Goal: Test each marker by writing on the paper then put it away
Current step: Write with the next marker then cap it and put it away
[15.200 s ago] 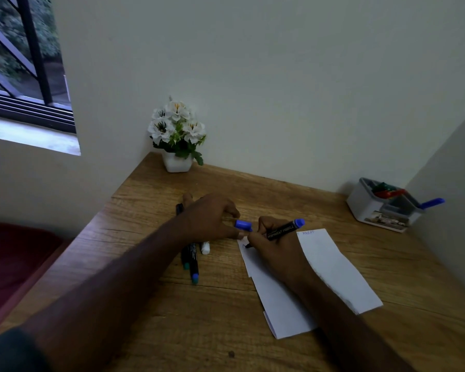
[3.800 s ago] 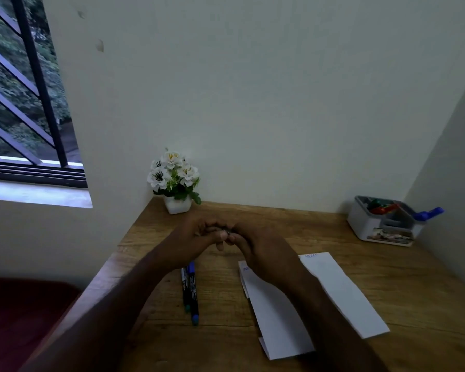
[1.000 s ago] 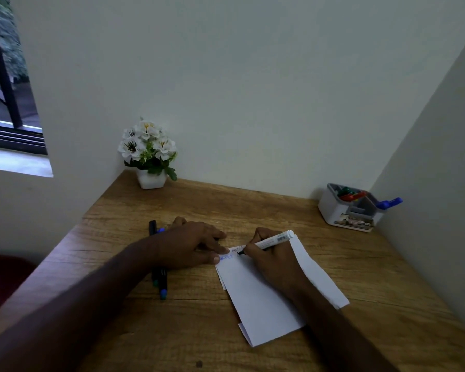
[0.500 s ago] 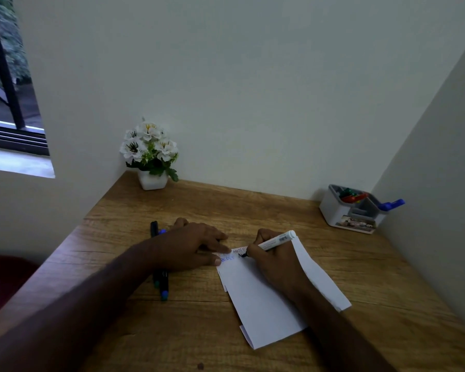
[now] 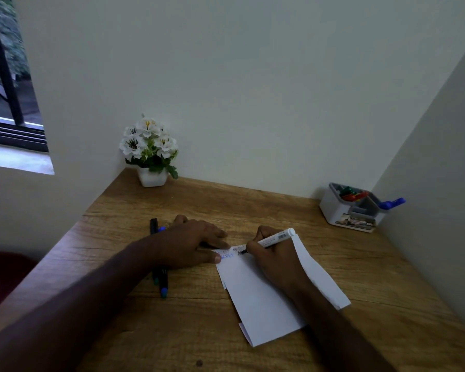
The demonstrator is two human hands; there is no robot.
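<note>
Since half a second ago, dark letters have appeared beside the blue line of writing, just where the tip of the white-barrelled marker [image 5: 273,240] meets the folded white sheet of paper [image 5: 263,304]; our hands and the sheet sit as they did. A second ago the scene looked the same apart from a slight camera shift.

The paper is thin, creased lengthwise, with a flap curling up on its right side, and it lies on the grained brown wooden desk [image 5: 252,210] at centre right. Our right hand [image 5: 275,260] has its fingers curled round the smooth marker, pinching it low on the barrel, its blunt rear end pointing far right. Our left hand [image 5: 188,244] lies flat, fingers straight, the thumb pressing the sheet's near-left top edge.

Under the left wrist two dark, slim markers [image 5: 160,280] lie side by side, ends pointing near and far. In the far right corner stands a white plastic desk organiser [image 5: 344,213], a blue-capped marker [image 5: 392,203] leaning out of it. In the far left corner stands a white pot of white flowers [image 5: 149,154].
</note>
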